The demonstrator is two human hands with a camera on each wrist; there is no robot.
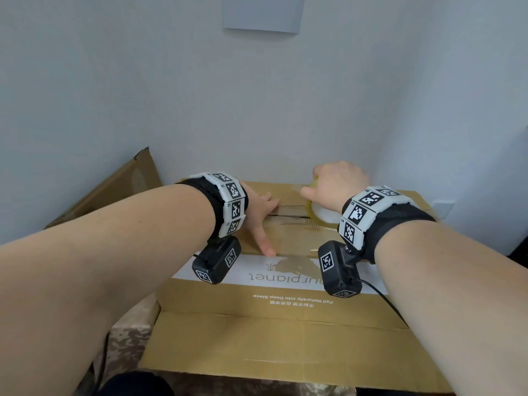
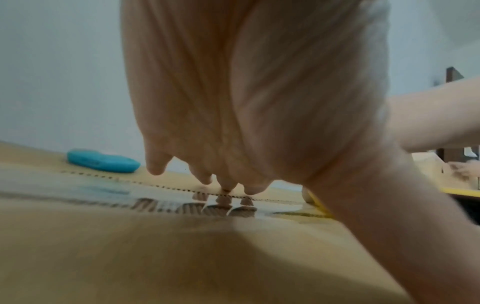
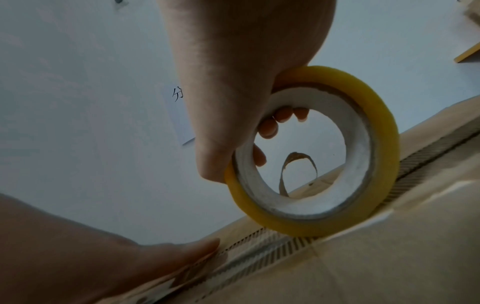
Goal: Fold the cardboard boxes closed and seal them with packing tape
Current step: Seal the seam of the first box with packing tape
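The cardboard box (image 1: 285,304) lies in front of the person with its top flaps folded down. Its long side runs from left to right, and the seam (image 1: 288,215) between the flaps runs the same way, across the far part of the top. The print on the near flap is upside down for the person.

The left hand (image 1: 258,215) lies flat on the top, just left of the seam's middle. Its fingers (image 2: 200,174) are straight and spread, the tips press on the cardboard at the seam, and the thumb points toward the person. It holds nothing.

The right hand (image 1: 337,187) grips the roll of tape (image 3: 311,152): the fingers (image 3: 269,125) curl through the hole of the roll and the palm closes over the outside. The roll stands on its edge on the seam, just right of the left hand, so it can roll along the seam. A shiny strip of tape (image 2: 298,214) lies on the seam between the hands.

A blue object (image 2: 102,160) lies on the box top, farther left.
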